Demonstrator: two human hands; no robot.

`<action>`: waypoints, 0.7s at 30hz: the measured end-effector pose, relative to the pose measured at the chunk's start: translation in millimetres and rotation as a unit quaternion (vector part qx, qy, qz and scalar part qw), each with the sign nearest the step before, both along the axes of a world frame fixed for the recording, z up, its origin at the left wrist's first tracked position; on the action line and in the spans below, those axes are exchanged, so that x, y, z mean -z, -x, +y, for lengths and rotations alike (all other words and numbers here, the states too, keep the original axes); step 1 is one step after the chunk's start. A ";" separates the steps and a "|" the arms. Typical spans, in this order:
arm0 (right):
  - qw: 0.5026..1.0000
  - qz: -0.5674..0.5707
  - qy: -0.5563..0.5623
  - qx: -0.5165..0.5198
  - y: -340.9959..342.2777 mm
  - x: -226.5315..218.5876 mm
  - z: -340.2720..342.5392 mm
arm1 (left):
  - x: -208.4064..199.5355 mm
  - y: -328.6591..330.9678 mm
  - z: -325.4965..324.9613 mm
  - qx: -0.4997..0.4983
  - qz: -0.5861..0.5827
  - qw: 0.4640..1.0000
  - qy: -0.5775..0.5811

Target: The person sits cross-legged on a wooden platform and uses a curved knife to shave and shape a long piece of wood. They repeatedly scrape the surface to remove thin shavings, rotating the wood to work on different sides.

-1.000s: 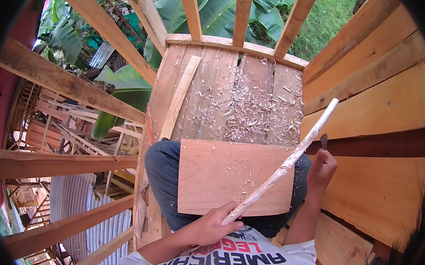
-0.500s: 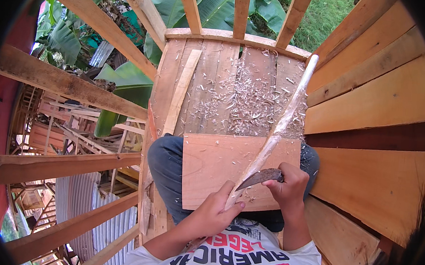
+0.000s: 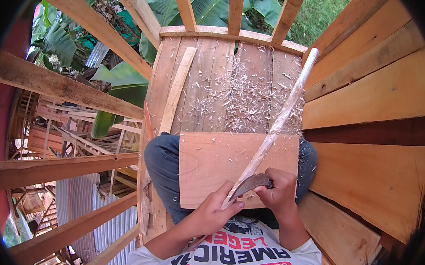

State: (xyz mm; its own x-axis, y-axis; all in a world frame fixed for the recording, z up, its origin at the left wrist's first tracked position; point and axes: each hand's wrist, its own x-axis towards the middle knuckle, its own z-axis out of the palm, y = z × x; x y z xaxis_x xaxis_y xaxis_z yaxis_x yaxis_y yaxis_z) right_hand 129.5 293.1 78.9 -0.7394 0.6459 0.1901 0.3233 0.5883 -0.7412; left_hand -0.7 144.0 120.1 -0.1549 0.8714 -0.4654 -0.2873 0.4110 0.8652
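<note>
Left hand: lower centre, fingers curled closed; left forearm slanting up rightward. Right hand: lower right of centre, clenched; right forearm steep, leaning leftward.

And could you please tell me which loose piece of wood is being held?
The long, pale, slender wooden stick, gripped by the bare left hand; the narrow flat wooden strip and rectangular light-brown wooden board lie unheld.

Wooden porch, plank floor, railing, greenery

A white short-sleeved shirt (red and black lettering) tops dark blue trousers.
</note>
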 end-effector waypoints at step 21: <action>0.990 0.006 -0.141 -0.005 2.8 -3.5 11.5 | -3.1 -4.2 -8.4 0.002 -0.016 0.999 0.047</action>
